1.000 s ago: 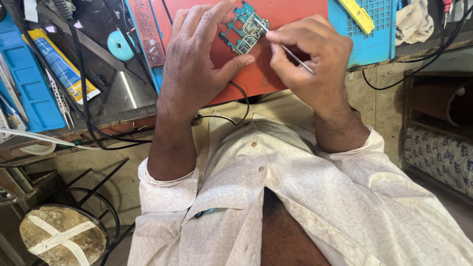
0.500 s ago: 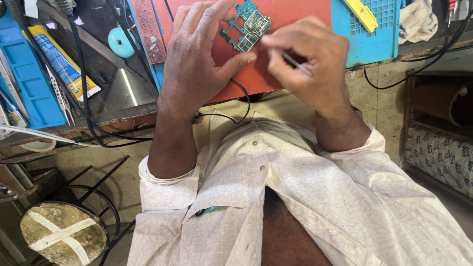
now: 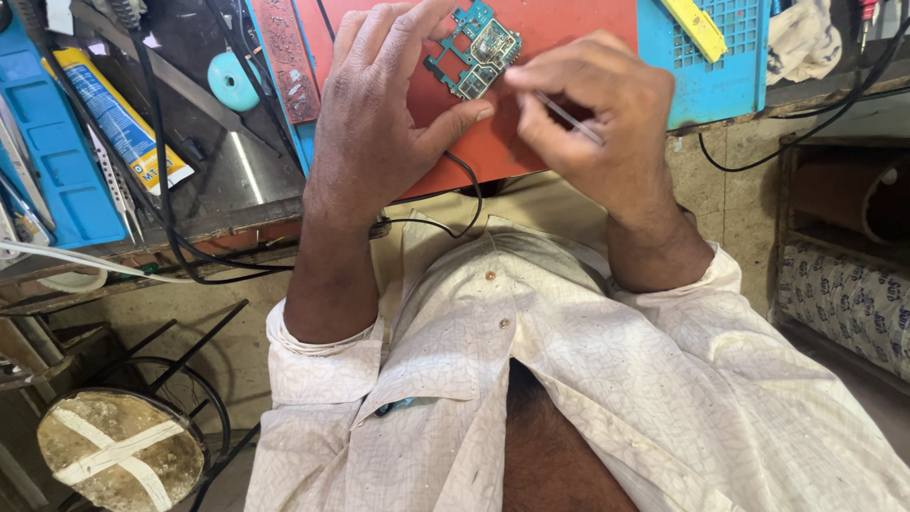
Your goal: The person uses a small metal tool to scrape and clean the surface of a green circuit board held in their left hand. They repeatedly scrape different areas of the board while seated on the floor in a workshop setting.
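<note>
Left hand (image 3: 379, 123) pins a green circuit board (image 3: 474, 52) flat on the orange work mat (image 3: 569, 19); right hand (image 3: 592, 118) pinches thin tweezers (image 3: 567, 116) beside it, seemingly probing; steadiness matters.

A small teal circuit board (image 3: 474, 52), irregular in outline with cut-out notches and silver shielded parts, is seen lying flat and tilted diagonally on a red mat (image 3: 569, 28) at the top centre of the frame.
</note>
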`<state>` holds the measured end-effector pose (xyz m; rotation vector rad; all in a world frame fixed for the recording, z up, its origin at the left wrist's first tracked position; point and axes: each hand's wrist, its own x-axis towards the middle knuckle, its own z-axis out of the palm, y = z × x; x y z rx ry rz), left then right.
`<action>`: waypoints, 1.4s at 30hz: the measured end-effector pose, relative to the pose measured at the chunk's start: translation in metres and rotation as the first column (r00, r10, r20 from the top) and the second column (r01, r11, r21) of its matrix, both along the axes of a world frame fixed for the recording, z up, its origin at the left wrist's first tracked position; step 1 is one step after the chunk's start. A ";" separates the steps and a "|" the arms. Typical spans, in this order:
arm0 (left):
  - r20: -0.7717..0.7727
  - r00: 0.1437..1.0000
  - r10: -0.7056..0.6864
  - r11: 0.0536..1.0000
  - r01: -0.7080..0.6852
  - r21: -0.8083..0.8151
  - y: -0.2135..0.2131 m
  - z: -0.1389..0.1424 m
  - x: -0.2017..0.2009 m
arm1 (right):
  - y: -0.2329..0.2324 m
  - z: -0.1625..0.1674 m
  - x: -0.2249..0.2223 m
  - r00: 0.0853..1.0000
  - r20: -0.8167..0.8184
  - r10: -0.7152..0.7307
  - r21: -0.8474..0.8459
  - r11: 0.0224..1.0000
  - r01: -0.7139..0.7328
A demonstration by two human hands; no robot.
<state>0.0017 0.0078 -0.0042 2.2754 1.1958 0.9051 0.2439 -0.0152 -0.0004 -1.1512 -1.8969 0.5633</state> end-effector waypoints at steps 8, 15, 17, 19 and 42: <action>0.001 1.000 0.005 1.000 -0.005 -0.022 0.000 0.001 0.001 | 0.000 0.000 0.001 1.000 0.009 0.005 -0.018 1.000 -0.005; 0.036 0.999 -0.014 0.999 0.012 0.051 0.001 0.000 0.000 | 0.002 0.002 -0.001 1.000 0.009 -0.001 0.052 0.999 0.001; 0.025 1.000 -0.010 0.999 0.009 0.031 0.001 -0.001 0.000 | 0.002 0.003 -0.001 1.000 0.006 0.005 0.050 0.999 -0.005; 0.013 1.000 -0.008 1.000 0.008 -0.003 0.001 -0.001 -0.001 | 0.002 0.003 0.000 0.997 0.001 0.079 0.027 0.996 -0.079; 0.011 1.000 -0.005 1.000 0.005 -0.003 0.000 0.002 0.001 | 0.001 -0.006 0.007 0.998 -0.036 0.044 -0.004 0.999 -0.044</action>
